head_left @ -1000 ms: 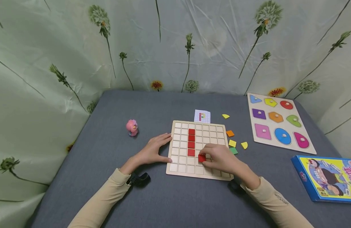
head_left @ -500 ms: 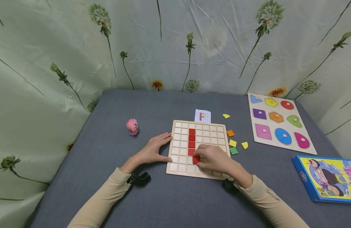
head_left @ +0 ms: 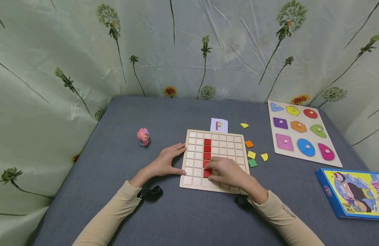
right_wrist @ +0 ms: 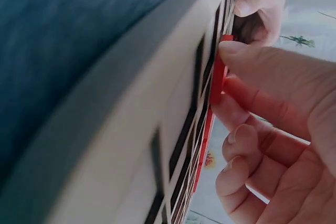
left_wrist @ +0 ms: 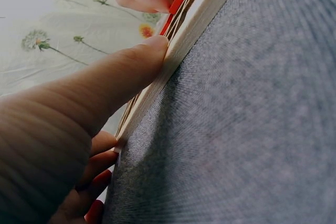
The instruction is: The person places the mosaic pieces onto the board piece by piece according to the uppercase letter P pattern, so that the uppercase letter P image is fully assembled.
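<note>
I see my right hand (head_left: 229, 172) over the lower middle of the wooden grid board (head_left: 214, 160), its fingers (right_wrist: 262, 85) pinching a red square tile (head_left: 207, 173) set against the board surface, directly below a column of red tiles (head_left: 207, 149). My left hand (head_left: 164, 162) lies flat on the grey tabletop (head_left: 177, 112), fingers released and straight, thumb (left_wrist: 131, 72) pressed against the board's left edge. Loose coloured pieces (head_left: 251, 154) lie just right of the board; a shape puzzle (head_left: 301, 131) lies further right
</note>
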A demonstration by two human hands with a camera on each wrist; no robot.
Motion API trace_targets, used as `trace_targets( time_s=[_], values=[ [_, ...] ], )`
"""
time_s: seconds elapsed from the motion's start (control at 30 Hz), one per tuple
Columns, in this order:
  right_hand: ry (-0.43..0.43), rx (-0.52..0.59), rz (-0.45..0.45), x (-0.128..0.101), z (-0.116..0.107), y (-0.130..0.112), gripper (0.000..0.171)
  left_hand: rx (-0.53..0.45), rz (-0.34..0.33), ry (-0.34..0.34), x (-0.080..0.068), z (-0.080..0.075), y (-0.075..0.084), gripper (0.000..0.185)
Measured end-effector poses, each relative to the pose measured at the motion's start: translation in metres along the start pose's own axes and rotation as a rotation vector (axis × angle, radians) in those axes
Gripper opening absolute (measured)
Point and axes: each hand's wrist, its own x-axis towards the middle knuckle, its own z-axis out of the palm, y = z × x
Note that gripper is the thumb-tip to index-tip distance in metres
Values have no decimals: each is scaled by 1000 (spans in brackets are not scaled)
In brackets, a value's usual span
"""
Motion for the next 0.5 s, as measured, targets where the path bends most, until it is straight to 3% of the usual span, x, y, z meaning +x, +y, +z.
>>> trace_targets(
  time_s=[0.5],
  values=[
    [36, 39, 28, 0, 4, 0, 19, 0, 15, 16, 1, 3, -4, 88]
  ],
)
